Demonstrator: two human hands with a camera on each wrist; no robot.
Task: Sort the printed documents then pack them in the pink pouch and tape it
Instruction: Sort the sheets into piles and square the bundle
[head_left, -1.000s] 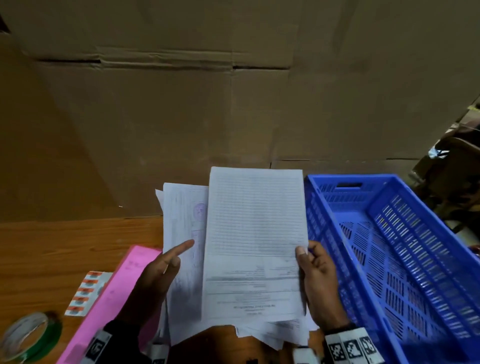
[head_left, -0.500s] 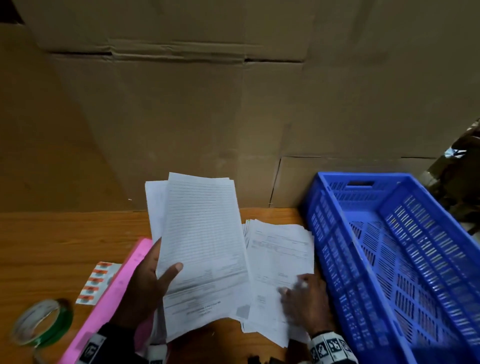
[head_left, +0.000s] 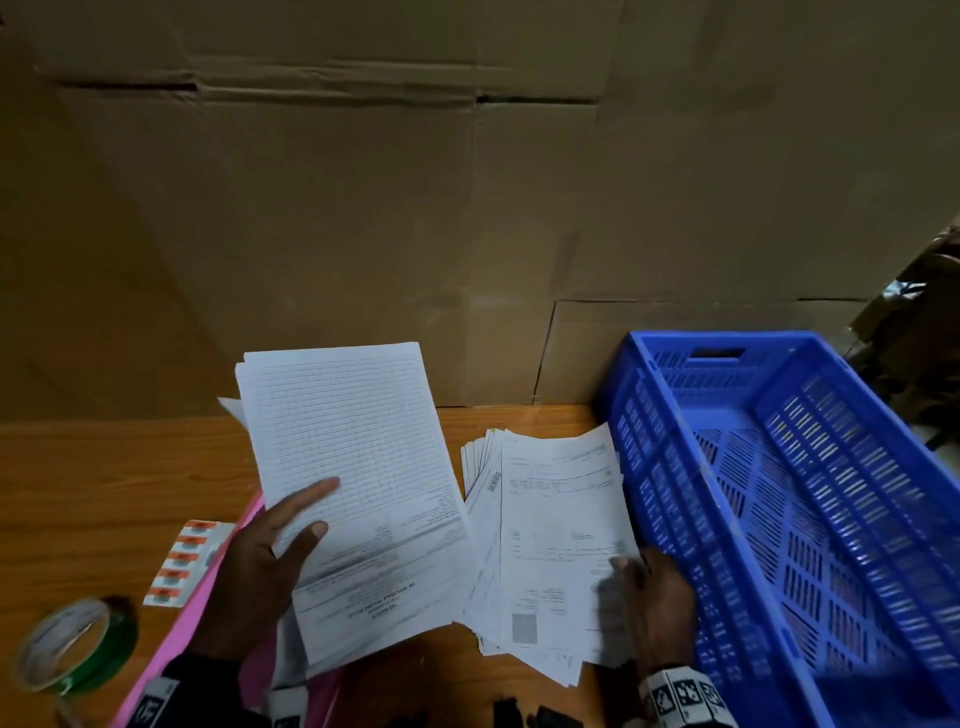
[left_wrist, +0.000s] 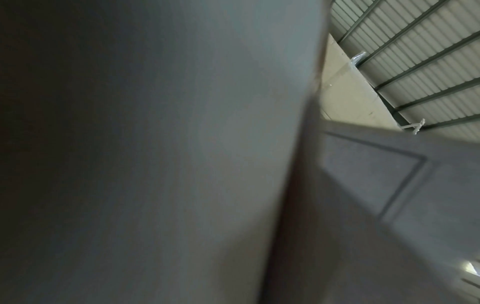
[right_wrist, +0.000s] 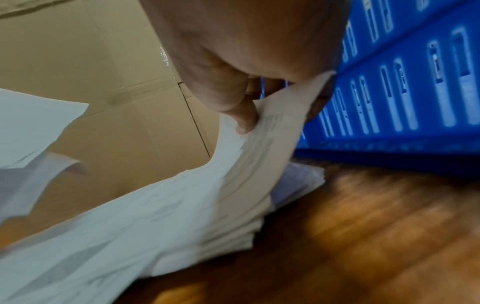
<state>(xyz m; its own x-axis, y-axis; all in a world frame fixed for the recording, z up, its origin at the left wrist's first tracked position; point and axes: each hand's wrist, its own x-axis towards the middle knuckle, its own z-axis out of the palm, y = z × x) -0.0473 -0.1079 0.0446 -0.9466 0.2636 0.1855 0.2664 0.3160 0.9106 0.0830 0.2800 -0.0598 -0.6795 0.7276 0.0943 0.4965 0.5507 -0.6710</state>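
My left hand holds a sheaf of printed documents tilted above the table, thumb and forefinger on the top lined sheet. In the left wrist view only the grey back of those papers shows. A second pile of printed documents lies on the wooden table beside the blue crate. My right hand pinches the right edge of that pile's top sheet and lifts it, thumb on top. The pink pouch lies under my left arm, mostly hidden.
An empty blue slotted crate stands at the right, against the pile. A green tape roll and a strip of orange labels lie at the left. A cardboard wall closes the back of the table.
The lined sheet that both hands held went over to the left hand's sheaf. The right hand dropped to the pile on the table and took hold of its top sheet's edge.
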